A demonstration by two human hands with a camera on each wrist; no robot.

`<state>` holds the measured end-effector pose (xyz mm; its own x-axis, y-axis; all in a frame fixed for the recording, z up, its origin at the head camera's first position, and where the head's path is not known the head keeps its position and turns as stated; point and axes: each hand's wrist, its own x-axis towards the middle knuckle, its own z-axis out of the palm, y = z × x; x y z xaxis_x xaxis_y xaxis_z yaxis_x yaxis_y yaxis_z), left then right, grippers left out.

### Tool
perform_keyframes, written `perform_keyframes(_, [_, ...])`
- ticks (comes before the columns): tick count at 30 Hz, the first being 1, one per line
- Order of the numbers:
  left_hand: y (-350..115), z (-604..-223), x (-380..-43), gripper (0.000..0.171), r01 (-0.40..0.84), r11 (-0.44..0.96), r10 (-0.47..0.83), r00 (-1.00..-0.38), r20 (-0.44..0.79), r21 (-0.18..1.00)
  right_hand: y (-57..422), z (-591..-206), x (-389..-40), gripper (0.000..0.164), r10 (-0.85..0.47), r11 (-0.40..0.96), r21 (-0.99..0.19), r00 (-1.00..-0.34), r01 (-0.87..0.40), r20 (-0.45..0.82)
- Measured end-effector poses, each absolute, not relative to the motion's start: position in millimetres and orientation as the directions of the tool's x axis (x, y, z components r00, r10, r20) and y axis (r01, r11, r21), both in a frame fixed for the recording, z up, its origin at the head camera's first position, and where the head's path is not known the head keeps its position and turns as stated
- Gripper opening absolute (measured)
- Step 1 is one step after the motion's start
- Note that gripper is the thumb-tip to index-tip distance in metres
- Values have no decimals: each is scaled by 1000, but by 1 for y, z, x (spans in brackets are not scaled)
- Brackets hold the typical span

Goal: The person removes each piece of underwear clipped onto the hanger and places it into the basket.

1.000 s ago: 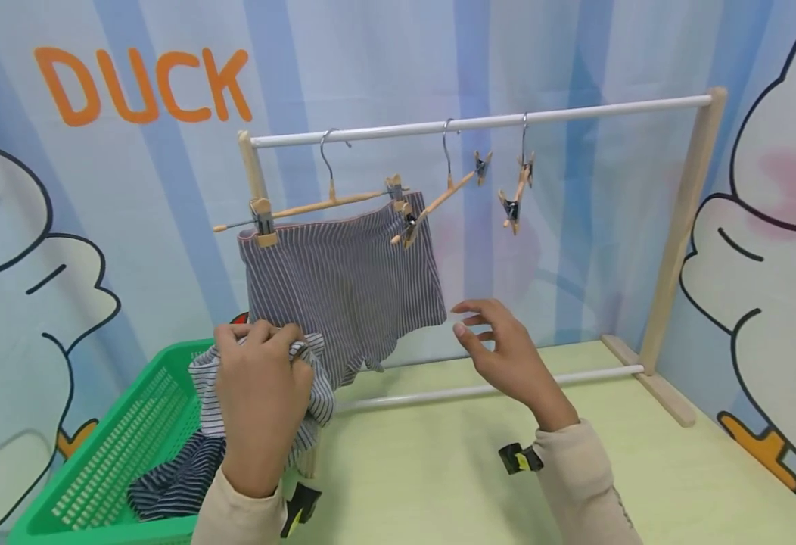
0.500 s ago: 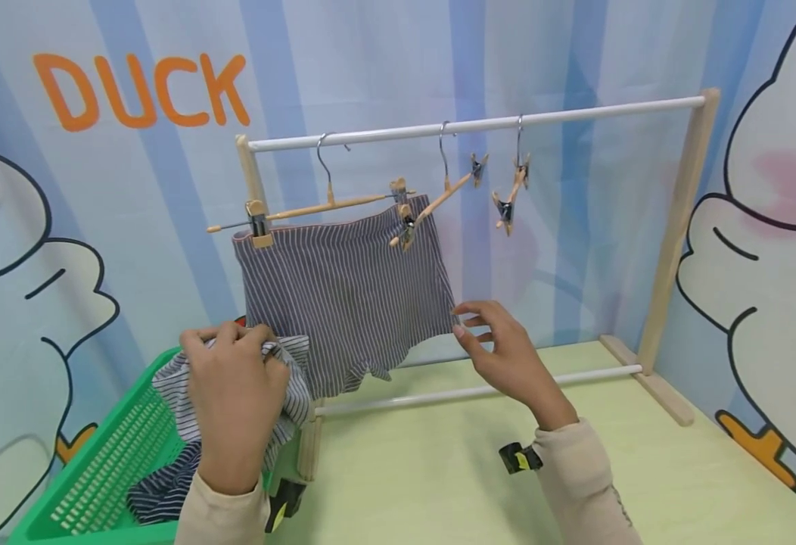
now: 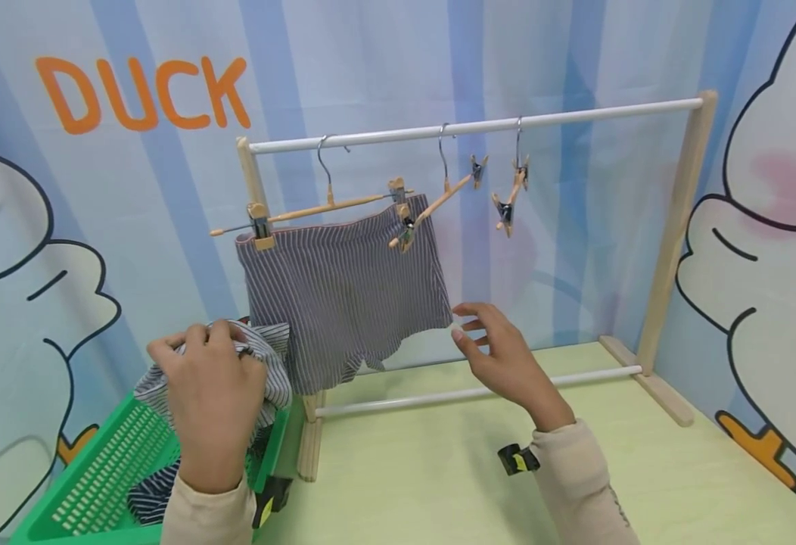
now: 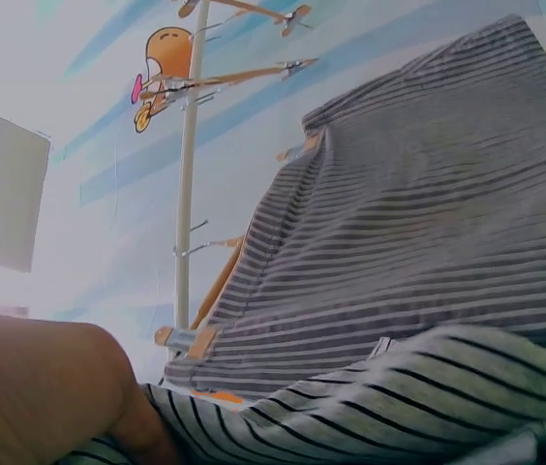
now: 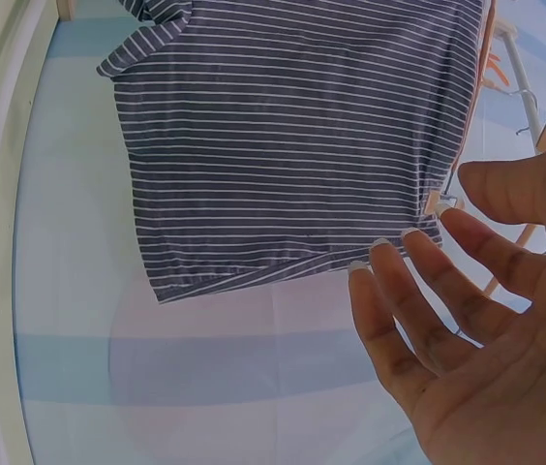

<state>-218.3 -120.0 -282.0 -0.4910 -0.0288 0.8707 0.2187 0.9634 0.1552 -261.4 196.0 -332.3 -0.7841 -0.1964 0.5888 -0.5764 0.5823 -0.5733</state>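
Note:
Dark striped shorts point(image 3: 343, 295) hang by their waistband from two clips of a wooden hanger point(image 3: 316, 209) on the rack. My left hand point(image 3: 210, 401) grips a bunched light garment with dark stripes point(image 3: 272, 356), above the green basket point(image 3: 78, 462); its kind cannot be told from the folds. In the left wrist view the bunched striped cloth point(image 4: 409, 397) lies below the hanging shorts point(image 4: 399, 213). Beside the shorts' lower right corner, my right hand point(image 3: 500, 356) holds nothing, its fingers loosely bent. The right wrist view shows its fingers point(image 5: 428, 329) spread near the shorts point(image 5: 292, 145).
Two more clip hangers, one in the middle point(image 3: 442, 198) and one farther right point(image 3: 514, 193), hang on the white rail point(image 3: 595, 113). A dark striped garment point(image 3: 153, 492) lies in the basket. The rack's wooden post point(image 3: 677, 242) stands at right on the pale green table point(image 3: 439, 477).
My left hand has moved left with the bunched garment, farther over the basket. The hanging shorts have swung slightly. My right hand has stayed nearly still.

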Motion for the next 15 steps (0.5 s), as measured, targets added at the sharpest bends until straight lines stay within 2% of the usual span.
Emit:
perform_keyframes(9, [-126, -282, -218, 15, 207, 965, -35, -506, 862, 161, 194, -333, -262, 38, -224, 574, -576, -788, -582, 573])
perform_keyframes(15, [-130, -283, -217, 7, 167, 972, -45, -552, 833, 163, 194, -334, -260, 38, -235, 573, -583, -797, -577, 557])
